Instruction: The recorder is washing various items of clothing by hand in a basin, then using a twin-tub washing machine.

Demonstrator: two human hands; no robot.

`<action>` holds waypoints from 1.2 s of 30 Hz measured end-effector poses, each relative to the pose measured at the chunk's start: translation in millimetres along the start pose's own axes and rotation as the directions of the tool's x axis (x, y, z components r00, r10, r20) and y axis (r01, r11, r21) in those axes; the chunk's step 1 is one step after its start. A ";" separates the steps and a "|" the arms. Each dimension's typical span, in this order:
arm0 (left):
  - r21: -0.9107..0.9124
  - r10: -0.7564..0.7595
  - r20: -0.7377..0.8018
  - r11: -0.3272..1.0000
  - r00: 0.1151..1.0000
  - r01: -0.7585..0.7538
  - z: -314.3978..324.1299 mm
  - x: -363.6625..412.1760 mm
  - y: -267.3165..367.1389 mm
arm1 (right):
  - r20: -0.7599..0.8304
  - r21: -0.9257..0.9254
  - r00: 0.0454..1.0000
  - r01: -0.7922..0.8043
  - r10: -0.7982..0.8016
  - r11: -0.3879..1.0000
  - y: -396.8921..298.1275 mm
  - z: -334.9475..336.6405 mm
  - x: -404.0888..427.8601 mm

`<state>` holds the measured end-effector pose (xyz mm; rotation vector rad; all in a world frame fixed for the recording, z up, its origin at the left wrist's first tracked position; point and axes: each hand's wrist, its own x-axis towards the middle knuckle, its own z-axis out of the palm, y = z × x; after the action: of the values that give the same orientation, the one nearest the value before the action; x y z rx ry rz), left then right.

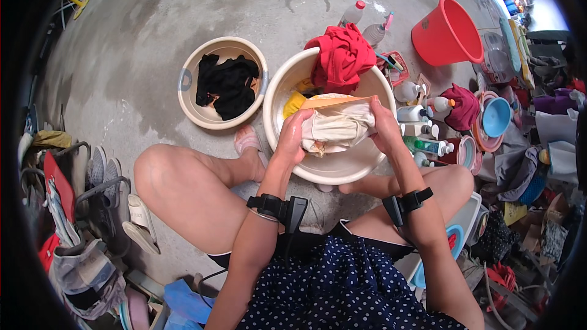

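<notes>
My left hand point(292, 134) and my right hand point(384, 123) grip opposite sides of a white cloth garment point(339, 123) with a yellow-orange edge, held over a large cream plastic basin point(298, 172). Red wet cloth point(344, 57) is heaped on the basin's far rim. Inside the basin, a yellow cloth point(294, 104) lies near my left hand. To the left, a smaller cream basin point(188, 105) holds black clothing point(227, 85). What the garment hides beneath it cannot be seen.
A red bucket point(447, 32) stands tilted in view at the upper right. Plastic bottles point(415, 113), a blue bowl point(496, 117) and dark red cloth point(460, 107) crowd the right side. Slippers point(142, 224) lie at the left. Two more bottles point(352, 13) stand behind the large basin.
</notes>
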<state>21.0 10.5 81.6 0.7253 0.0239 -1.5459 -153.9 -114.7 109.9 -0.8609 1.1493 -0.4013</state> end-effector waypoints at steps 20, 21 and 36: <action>0.213 0.108 0.048 0.970 0.993 -0.115 -2.2 4.4 -13.1 | 0.072 0.319 0.995 0.044 -0.070 0.947 -12.3 6.5 -13.1; 0.214 0.106 0.048 0.970 0.993 -0.114 -0.5 3.5 -12.1 | 0.071 0.325 0.995 0.044 -0.070 0.945 -11.5 6.4 -13.3; 0.207 0.191 -0.030 0.961 0.981 -0.180 -2.2 5.1 -12.4 | 0.029 0.220 0.998 0.050 -0.058 0.974 5.1 -1.0 2.0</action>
<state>11.1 8.5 72.6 0.9027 -0.1638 -1.3621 -154.8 -113.2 104.6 -0.7044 1.0289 -0.5449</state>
